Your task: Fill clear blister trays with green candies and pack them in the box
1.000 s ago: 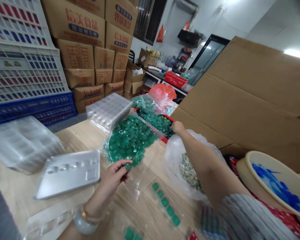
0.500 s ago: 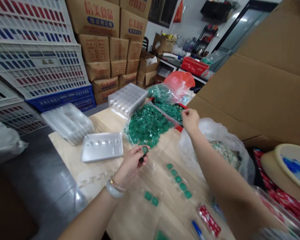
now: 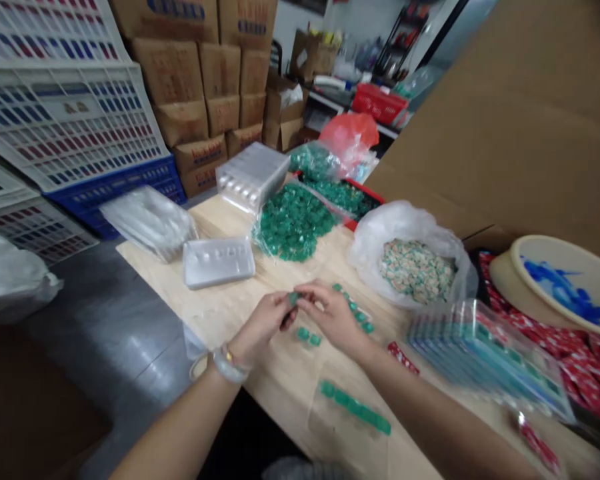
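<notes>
My left hand [image 3: 266, 323], with a bracelet and bangle at the wrist, pinches a small green piece [image 3: 293, 298] that looks dark on its underside. My right hand [image 3: 333, 319] meets it from the right, its fingertips closed at that piece; anything between them is too small to make out. Two green squares [image 3: 309, 336] lie on the table just below the hands. A row of green pieces [image 3: 366, 327] is partly hidden behind my right hand. Nearer me, another green row [image 3: 355, 408] lies on a clear sheet. Beyond the hands spreads a heap of green pieces [image 3: 295, 223].
Behind the heap is a red tray [image 3: 367, 193] of green pieces. Clear plastic trays stand at the left: a single tray [image 3: 219, 263] and stacks [image 3: 253, 175]. To the right are a bag of small pale pieces [image 3: 417, 270], stacked filled trays [image 3: 485, 357] and a cream tub [image 3: 525, 280].
My right hand has come from the red tray back to my left hand, where the fingertips now meet at the green piece. The view has tilted downward.
</notes>
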`<move>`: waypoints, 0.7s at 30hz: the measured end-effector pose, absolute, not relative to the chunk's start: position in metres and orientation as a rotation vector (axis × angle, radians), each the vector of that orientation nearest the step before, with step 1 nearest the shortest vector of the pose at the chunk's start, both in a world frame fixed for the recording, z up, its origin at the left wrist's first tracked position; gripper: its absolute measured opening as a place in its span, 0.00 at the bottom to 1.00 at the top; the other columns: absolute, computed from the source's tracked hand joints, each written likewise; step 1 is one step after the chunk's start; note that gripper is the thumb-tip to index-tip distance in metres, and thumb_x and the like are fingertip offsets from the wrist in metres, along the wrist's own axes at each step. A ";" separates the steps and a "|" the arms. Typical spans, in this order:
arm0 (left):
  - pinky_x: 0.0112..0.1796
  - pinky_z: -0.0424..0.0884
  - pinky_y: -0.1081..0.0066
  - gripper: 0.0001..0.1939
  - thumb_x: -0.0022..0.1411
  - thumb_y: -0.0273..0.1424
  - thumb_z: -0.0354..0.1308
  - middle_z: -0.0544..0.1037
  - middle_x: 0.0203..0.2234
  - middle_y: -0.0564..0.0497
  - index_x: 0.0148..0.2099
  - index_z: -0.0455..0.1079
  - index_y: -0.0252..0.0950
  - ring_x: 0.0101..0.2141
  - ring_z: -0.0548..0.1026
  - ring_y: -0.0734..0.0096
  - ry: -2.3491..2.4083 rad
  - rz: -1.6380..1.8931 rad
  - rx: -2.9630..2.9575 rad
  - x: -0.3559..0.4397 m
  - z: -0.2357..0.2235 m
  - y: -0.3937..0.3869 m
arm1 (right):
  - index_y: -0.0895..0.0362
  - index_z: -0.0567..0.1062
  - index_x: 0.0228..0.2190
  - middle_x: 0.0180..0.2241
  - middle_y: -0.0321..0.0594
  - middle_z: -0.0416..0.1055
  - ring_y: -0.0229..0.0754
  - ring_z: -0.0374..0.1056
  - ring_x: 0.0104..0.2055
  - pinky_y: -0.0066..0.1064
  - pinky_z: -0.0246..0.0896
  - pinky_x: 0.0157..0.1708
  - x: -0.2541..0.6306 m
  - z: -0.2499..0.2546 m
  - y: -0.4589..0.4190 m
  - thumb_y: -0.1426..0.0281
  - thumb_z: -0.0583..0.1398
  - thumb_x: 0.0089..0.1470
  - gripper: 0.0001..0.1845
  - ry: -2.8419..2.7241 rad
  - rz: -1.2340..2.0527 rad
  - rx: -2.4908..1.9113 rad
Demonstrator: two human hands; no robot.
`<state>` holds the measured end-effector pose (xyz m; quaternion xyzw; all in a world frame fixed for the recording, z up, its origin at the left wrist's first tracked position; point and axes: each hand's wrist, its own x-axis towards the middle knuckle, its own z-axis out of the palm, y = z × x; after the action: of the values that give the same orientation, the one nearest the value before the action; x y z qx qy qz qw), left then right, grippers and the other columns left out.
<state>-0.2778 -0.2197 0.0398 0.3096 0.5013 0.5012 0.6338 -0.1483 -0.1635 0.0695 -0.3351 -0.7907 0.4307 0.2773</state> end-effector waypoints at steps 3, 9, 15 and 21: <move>0.17 0.52 0.77 0.12 0.50 0.39 0.53 0.61 0.14 0.58 0.27 0.63 0.33 0.15 0.57 0.81 1.286 1.188 0.746 -0.276 0.025 -0.240 | 0.49 0.70 0.31 0.27 0.36 0.67 0.40 0.65 0.28 0.34 0.62 0.29 -0.142 0.056 -0.175 0.73 0.55 0.47 0.08 -2.257 1.010 -0.978; 0.25 0.62 0.76 0.09 0.46 0.23 0.49 0.68 0.25 0.53 0.33 0.64 0.34 0.25 0.66 0.75 1.383 1.285 0.675 -0.271 -0.004 -0.276 | 0.51 0.69 0.23 0.26 0.40 0.69 0.47 0.66 0.32 0.38 0.63 0.29 -0.148 0.017 -0.192 0.74 0.56 0.44 0.06 -2.755 0.441 -1.052; 0.39 0.65 0.68 0.18 0.47 0.29 0.57 0.71 0.35 0.48 0.43 0.64 0.34 0.37 0.69 0.68 1.385 1.373 0.643 -0.265 -0.011 -0.284 | 0.56 0.69 0.27 0.29 0.43 0.68 0.46 0.64 0.35 0.38 0.60 0.33 -0.139 0.003 -0.207 0.71 0.54 0.50 0.04 -2.755 0.260 -1.186; 0.39 0.66 0.69 0.16 0.47 0.31 0.59 0.73 0.34 0.48 0.41 0.67 0.33 0.34 0.71 0.71 1.224 1.389 0.452 -0.262 -0.006 -0.284 | 0.57 0.69 0.37 0.35 0.47 0.68 0.49 0.62 0.38 0.42 0.57 0.37 -0.129 0.008 -0.215 0.66 0.56 0.50 0.12 -2.608 0.353 -1.249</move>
<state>-0.2624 -0.2836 -0.0064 0.1933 0.5236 0.5942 0.5792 -0.1294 -0.2153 0.0076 -0.4260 -0.8894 0.1204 0.1140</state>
